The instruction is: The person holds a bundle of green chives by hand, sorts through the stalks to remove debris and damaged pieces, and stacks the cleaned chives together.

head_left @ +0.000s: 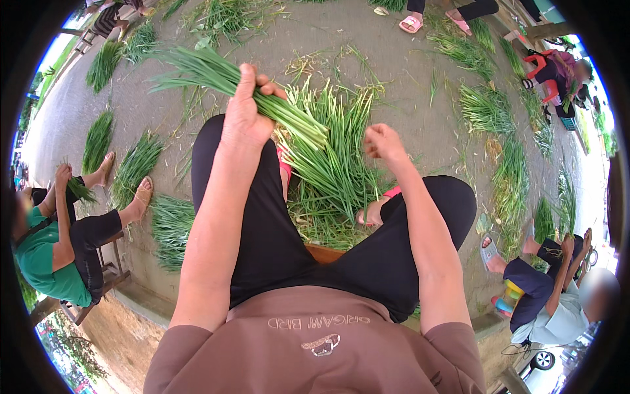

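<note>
Clearly, the main risk lies where the held bundle [213, 73] meets the pile below. The left hand [248, 118] has its grip closed around the green stalks partway along, thumb over the top, with the leafy ends fanning out to the left and the pale ends pointing down to the right. Those pale ends overlap the heaped stalks [338, 167] between the person's feet as seen from above; whether they touch cannot be told. If they do, a pull could snag stalks from the heap or drag some out of the bundle.

The right hand [384, 142] hovers just right of the heap, its fingers bent in; I cannot tell whether the tips meet or pinch anything. Should the left grip slacken, the outer stalks would probably slide out first, since no second hold supports them. Squeezing too hard might instead crease the soft leaves.

Dropped stalks could mix with the litter [321, 233] at the near side of the heap, or scatter over the ground [410, 92]. The right foot [373, 213] is close beside the heap, so a shift of that foot might crush stems.
</note>
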Motion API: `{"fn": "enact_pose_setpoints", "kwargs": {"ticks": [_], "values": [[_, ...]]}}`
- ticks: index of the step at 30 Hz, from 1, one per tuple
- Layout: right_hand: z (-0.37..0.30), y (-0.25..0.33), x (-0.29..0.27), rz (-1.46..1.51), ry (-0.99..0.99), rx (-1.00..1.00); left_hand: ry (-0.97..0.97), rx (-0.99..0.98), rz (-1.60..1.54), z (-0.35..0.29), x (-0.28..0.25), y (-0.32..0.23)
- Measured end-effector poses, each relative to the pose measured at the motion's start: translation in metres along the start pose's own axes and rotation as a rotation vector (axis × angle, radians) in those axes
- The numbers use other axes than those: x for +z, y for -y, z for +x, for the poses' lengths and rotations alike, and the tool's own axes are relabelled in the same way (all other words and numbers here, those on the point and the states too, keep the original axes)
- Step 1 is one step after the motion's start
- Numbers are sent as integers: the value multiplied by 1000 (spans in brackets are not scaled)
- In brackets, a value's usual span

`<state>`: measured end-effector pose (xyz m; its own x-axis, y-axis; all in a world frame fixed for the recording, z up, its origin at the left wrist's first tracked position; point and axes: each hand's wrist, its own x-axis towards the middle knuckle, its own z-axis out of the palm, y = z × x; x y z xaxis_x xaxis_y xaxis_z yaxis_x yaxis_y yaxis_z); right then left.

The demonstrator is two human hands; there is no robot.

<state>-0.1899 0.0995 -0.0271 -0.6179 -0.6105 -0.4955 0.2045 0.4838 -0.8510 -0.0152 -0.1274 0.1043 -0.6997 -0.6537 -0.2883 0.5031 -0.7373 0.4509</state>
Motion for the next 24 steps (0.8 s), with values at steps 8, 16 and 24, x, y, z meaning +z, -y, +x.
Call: {"fn": "enact_pose_setpoints", "kwargs": {"ticks": [8,16,24], "values": [[-3,-66,14,-1231,349,18,56,-20,-89,-4,-13,-30],[29,-149,93,-596,177,10,-66,3,-42,-5,-9,-29],[1,-157,177,-760,216,-34,-132,-7,-61,-9,-17,-37]]}}
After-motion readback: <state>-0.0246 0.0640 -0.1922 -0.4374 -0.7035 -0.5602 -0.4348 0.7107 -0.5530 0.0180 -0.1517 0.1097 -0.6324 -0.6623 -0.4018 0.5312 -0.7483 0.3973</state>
